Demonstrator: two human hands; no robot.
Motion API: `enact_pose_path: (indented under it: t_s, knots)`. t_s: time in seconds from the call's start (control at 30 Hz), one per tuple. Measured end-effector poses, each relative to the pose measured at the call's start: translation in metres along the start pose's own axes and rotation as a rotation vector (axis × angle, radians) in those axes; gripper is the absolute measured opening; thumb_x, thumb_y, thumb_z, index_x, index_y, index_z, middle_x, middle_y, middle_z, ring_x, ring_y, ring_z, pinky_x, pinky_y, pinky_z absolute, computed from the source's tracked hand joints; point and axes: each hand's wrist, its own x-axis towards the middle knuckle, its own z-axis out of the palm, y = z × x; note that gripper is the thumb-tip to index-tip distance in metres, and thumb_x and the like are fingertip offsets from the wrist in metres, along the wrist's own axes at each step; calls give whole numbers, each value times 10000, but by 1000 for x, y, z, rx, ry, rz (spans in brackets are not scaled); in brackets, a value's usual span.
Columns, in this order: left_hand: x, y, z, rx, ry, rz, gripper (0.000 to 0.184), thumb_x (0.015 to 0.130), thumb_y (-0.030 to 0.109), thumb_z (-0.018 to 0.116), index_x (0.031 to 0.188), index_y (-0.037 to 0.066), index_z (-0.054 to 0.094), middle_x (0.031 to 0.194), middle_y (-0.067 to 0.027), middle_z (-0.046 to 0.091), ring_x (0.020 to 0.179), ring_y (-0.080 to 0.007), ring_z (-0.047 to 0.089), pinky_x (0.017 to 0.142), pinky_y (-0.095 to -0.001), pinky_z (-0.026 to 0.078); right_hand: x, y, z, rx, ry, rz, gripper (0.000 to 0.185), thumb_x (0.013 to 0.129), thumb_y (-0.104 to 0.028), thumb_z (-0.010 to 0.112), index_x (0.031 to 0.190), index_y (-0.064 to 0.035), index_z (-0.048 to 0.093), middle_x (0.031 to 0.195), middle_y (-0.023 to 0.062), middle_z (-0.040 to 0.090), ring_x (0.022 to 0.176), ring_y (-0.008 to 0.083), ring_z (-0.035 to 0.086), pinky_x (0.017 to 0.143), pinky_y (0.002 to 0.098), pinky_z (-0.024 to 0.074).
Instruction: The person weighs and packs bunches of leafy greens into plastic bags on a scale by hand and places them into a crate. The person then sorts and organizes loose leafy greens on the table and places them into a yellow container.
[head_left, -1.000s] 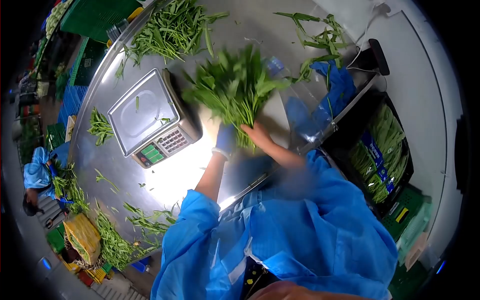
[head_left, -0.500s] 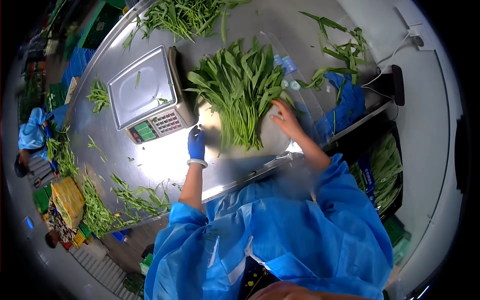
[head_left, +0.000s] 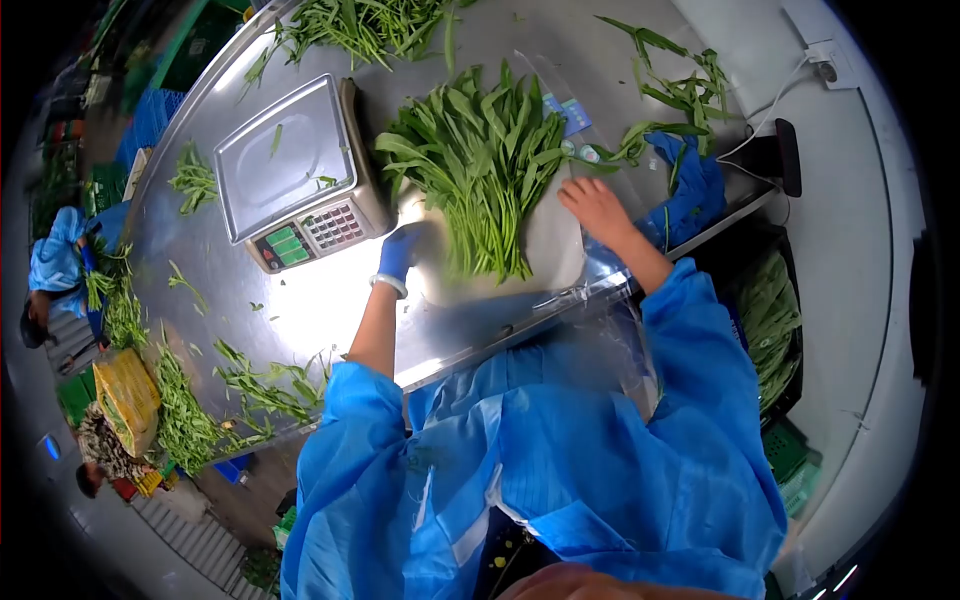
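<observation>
A large bunch of leafy greens [head_left: 480, 170] lies on a pale board [head_left: 550, 250] on the metal table, leaves pointing away from me and stems toward me. My left hand [head_left: 398, 252], in a blue glove with a white band at the wrist, is beside the board, left of the stems; its fingers are hard to make out. Bare and with fingers apart, my right hand [head_left: 597, 208] rests over clear plastic film just right of the bunch. Neither hand touches the greens. Small blue labels [head_left: 567, 113] lie beside the leaves.
A scale [head_left: 300, 170] stands left of the bunch. More greens [head_left: 370, 30] lie at the table's back, with loose stems at the left and right. A blue glove-like bundle [head_left: 690, 190] is at right, above a black crate [head_left: 770, 320]. Another person [head_left: 58, 260] is far left.
The bunch was gripped by both hands, then laid down and released. Since then my right hand has shifted right, away from the leaves, and my left hand has stayed near the board's left edge.
</observation>
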Motion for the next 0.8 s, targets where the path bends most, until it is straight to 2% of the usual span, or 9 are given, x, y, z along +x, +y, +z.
enact_pose_path:
  t_s: [0.07,0.1,0.2,0.23,0.47,0.57,0.63,0.73,0.8]
  knots:
    - [28,-26,-10,347,-143,373,239,897,168,597,1103,77,679,749,25,591,555,-100,532,509,-226,416,21,16,-2,-33,45,-27,199,722,-125,579,918,-100,603,967,28,552,983,204,515,839,317,408]
    - [6,4,5,205,-145,300,263,901,159,588,1125,46,666,786,-12,658,519,-84,527,487,-221,421,34,21,-8,21,54,-114,144,710,-122,578,848,-96,608,921,32,555,944,213,520,824,323,414]
    - [-32,55,26,870,132,809,288,900,192,562,1143,69,657,971,-201,687,718,-333,663,655,-420,523,79,-16,-69,160,135,-353,45,678,-113,584,643,-86,595,745,38,547,825,221,533,772,341,428]
    - [-58,79,34,1010,137,702,290,896,184,531,1139,86,655,958,-228,664,823,-416,630,735,-493,507,90,-42,-87,208,108,-387,52,679,-115,585,637,-88,598,727,35,547,811,217,537,765,343,430]
    - [-101,58,43,1571,6,717,303,866,178,515,1148,96,589,816,-89,642,753,-272,658,626,-417,512,77,-153,-34,337,-43,-75,102,736,-214,661,735,-129,605,755,8,602,838,199,582,746,350,428]
    - [-124,59,50,1545,-87,479,489,832,217,583,1288,64,497,1079,-144,627,1028,-328,604,830,-468,487,66,-161,-26,360,-35,81,125,764,-251,654,776,-134,613,772,16,617,865,205,603,748,365,432]
    - [-134,32,49,1395,106,734,780,769,246,666,1431,31,314,1392,-205,432,1262,-406,424,1025,-526,347,58,-169,-36,389,-109,182,140,778,-245,647,780,-122,581,801,27,614,872,223,602,736,372,429]
    - [-124,12,50,1412,73,646,1011,705,283,738,1489,28,153,1528,-219,209,1342,-435,313,1089,-543,255,46,-179,-43,312,-38,54,197,794,-234,635,934,-97,609,851,58,616,873,247,596,763,388,439]
    - [-121,6,47,1403,134,717,1006,691,295,757,1477,22,192,1495,-221,280,1318,-427,352,1075,-529,280,46,-179,-61,333,4,78,270,802,-219,632,1031,-82,598,893,74,623,881,259,594,795,389,444]
